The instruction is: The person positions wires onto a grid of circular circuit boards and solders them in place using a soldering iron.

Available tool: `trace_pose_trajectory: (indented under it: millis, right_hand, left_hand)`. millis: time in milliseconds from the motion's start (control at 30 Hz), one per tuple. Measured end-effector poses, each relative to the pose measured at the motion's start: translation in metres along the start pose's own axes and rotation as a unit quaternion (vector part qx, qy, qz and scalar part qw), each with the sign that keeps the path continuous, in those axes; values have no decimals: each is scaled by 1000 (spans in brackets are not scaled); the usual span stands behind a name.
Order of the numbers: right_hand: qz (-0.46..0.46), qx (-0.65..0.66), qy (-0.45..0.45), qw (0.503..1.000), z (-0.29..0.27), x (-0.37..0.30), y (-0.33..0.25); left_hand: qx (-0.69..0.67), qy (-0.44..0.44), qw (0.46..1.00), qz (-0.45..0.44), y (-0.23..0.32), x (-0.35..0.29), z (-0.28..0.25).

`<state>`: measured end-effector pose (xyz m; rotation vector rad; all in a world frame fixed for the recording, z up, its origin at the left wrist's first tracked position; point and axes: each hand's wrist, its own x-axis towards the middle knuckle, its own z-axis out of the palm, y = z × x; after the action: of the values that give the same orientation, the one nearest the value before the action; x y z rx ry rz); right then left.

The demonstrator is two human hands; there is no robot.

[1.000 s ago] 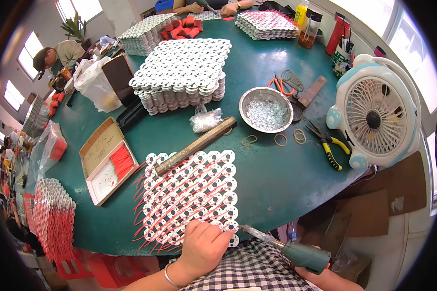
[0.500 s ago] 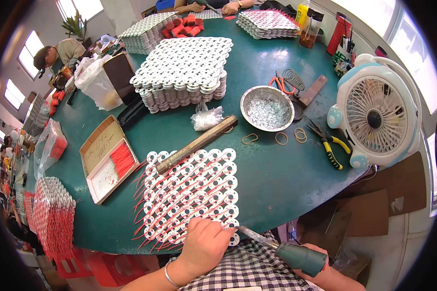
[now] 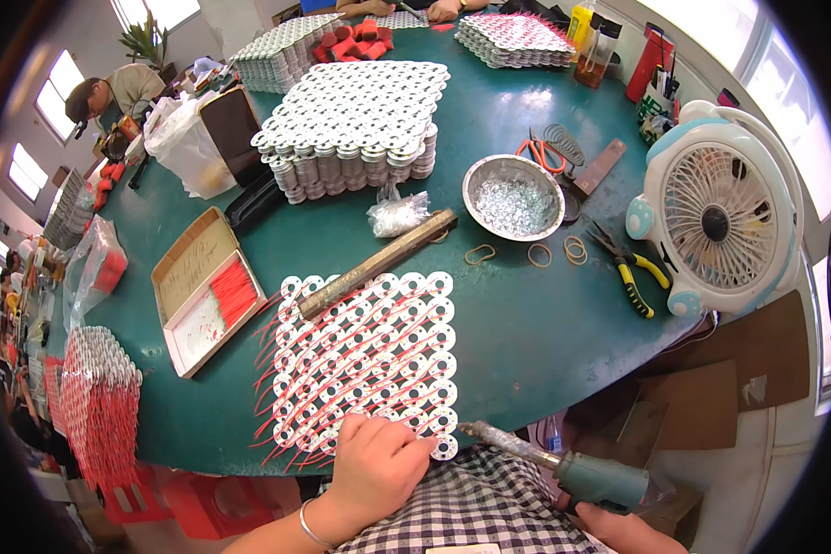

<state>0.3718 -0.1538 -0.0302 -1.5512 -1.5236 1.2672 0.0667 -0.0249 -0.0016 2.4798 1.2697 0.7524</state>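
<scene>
In front of me lies a panel of round white circuit boards (image 3: pixel 415 340), strung with thin red wires (image 3: pixel 295 392) whose loose ends stick out at the left. My left hand (image 3: pixel 379 469) rests on its near edge with curled fingers and the thumb close to the corner disc; whatever they pinch is hidden. My right hand (image 3: pixel 609 524) grips the green handle of a soldering iron (image 3: pixel 593 482). Its tip points left, a little to the right of the panel's near right corner and apart from it. A wood-coloured bar (image 3: pixel 379 266) lies across the panel's far edge.
A metal bowl of silvery bits (image 3: pixel 512 198), rubber bands (image 3: pixel 539 254), yellow-handled pliers (image 3: pixel 639 282) and a fan (image 3: pixel 716 222) stand to the right. An open box of red wires (image 3: pixel 198 309) lies left. Stacked white panels (image 3: pixel 355 106) stand beyond. Co-workers sit at the far side.
The soldering iron has moved right, its tip drawing away from the panel's corner. My left hand has shifted slightly left along the near edge. The whole view has moved a little.
</scene>
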Motion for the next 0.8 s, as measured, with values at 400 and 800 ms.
trace_pose_trajectory:
  millis: [400, 800]
  right_hand:
    - [-90, -55, -14, 994, 2, 15, -11]
    - [-132, -119, -32, 984, 0, 26, -28]
  left_hand:
    - [16, -8, 1000, 10, 0, -6, 1]
    - [45, -23, 999, 13, 6, -7, 4]
